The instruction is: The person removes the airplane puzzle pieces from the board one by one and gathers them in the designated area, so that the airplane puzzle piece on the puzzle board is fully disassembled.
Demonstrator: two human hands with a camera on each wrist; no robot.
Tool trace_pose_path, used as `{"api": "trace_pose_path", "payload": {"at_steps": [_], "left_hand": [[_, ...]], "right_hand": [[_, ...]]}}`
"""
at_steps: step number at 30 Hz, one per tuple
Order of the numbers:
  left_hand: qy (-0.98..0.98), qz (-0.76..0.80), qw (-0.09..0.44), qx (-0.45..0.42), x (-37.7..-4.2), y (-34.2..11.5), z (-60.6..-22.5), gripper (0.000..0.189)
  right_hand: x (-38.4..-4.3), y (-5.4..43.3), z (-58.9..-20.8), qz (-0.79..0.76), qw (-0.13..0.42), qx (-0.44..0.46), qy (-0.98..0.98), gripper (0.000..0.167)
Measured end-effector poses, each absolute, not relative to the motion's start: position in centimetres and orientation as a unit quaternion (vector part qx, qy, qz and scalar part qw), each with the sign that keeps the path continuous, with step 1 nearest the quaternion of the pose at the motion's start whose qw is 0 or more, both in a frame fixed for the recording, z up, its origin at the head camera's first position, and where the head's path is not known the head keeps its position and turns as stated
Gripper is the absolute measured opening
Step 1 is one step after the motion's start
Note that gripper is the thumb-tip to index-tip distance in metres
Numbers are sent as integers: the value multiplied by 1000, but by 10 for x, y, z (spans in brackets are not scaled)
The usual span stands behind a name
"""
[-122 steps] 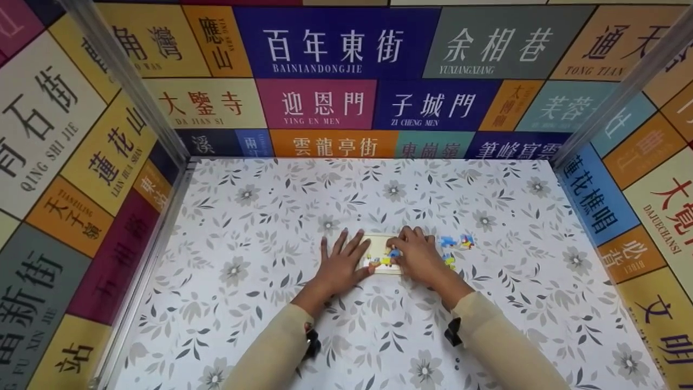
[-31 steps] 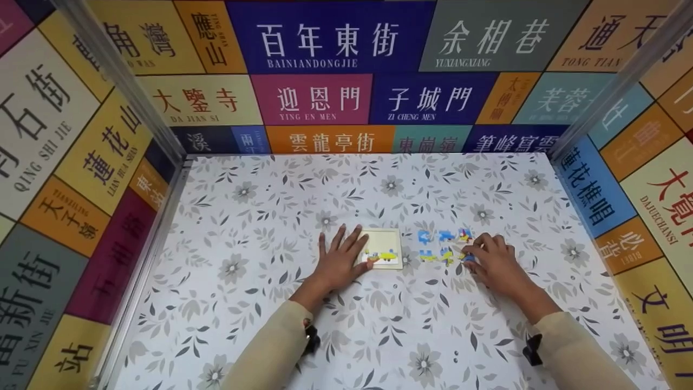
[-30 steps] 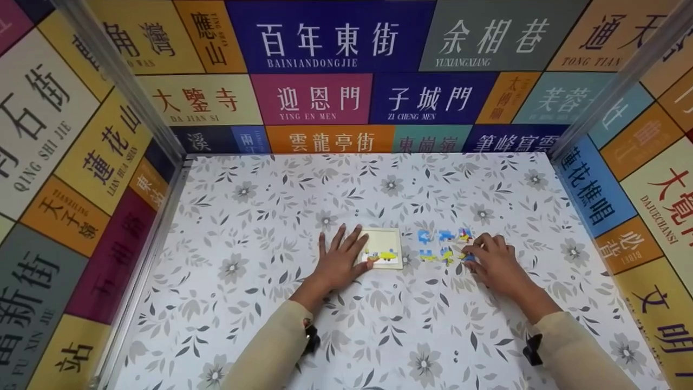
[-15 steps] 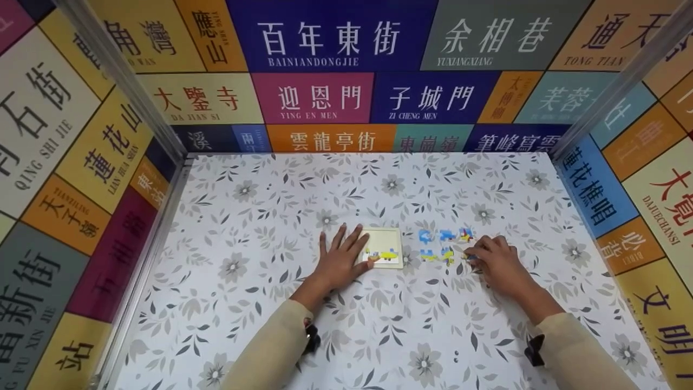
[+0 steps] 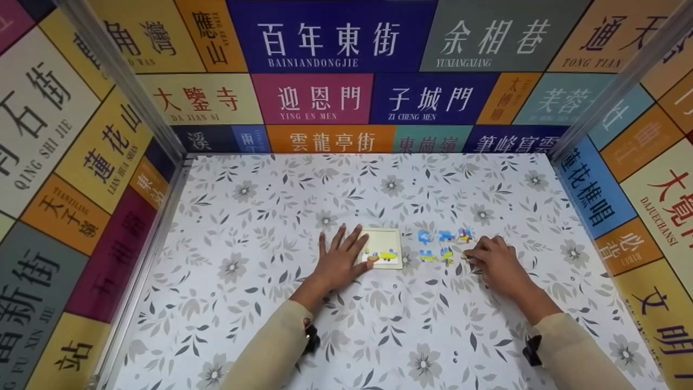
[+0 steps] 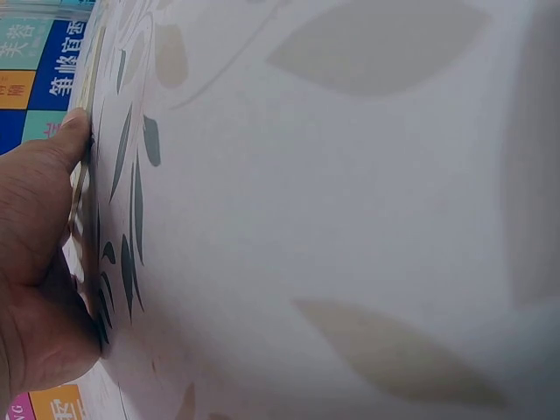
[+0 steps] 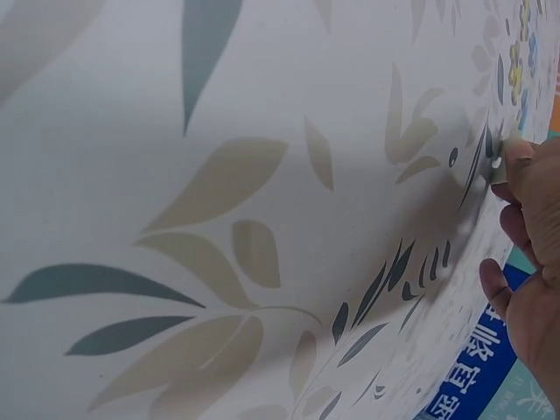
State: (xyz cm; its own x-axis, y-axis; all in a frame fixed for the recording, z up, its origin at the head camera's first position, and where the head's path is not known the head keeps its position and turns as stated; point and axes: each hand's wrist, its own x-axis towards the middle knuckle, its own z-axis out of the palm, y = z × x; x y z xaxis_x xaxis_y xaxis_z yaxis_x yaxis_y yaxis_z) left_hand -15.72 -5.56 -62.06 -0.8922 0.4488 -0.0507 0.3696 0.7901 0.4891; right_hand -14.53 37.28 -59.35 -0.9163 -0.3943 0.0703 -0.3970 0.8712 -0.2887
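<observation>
A small cream puzzle tray (image 5: pixel 381 231) lies on the table, with a few yellow and blue pieces fitted along its near edge. My left hand (image 5: pixel 337 266) rests on the tray's left side, fingers spread and straight, thumb at the near edge. To the right, my right hand (image 5: pixel 499 266) pinches a small puzzle piece (image 5: pixel 469 255) between thumb and index finger, close to the table. Most of that piece is hidden by the fingers. Loose puzzle pieces (image 5: pixel 446 255) in blue and yellow lie in two rows between the tray and my right hand.
The table (image 5: pixel 292 206) wears a white cover with grey leaves and flowers. Panels with large Chinese lettering (image 5: pixel 314 100) stand around its back and sides. Clear corner posts (image 5: pixel 606 92) rise at the back.
Several seconds ago my right hand was at the tray; it then moved right to the loose pieces. Over the last second it has turned the piece slightly. My left hand has stayed put.
</observation>
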Motion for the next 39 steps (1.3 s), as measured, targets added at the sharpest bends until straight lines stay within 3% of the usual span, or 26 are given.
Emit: {"api": "trace_pose_path", "payload": {"at_steps": [8, 18, 24, 39], "left_hand": [[939, 253, 90, 216, -158, -57, -623, 74], [938, 257, 94, 212, -158, -56, -626, 76], [932, 281, 91, 212, -160, -57, -640, 79], [938, 263, 99, 203, -161, -55, -632, 84]], "right_hand": [[-142, 371, -594, 138, -19, 203, -969, 57], [-143, 370, -594, 144, -7, 199, -969, 33], [-143, 370, -592, 135, -8, 199, -971, 32], [-147, 363, -588, 154, 7, 200, -968, 18]]}}
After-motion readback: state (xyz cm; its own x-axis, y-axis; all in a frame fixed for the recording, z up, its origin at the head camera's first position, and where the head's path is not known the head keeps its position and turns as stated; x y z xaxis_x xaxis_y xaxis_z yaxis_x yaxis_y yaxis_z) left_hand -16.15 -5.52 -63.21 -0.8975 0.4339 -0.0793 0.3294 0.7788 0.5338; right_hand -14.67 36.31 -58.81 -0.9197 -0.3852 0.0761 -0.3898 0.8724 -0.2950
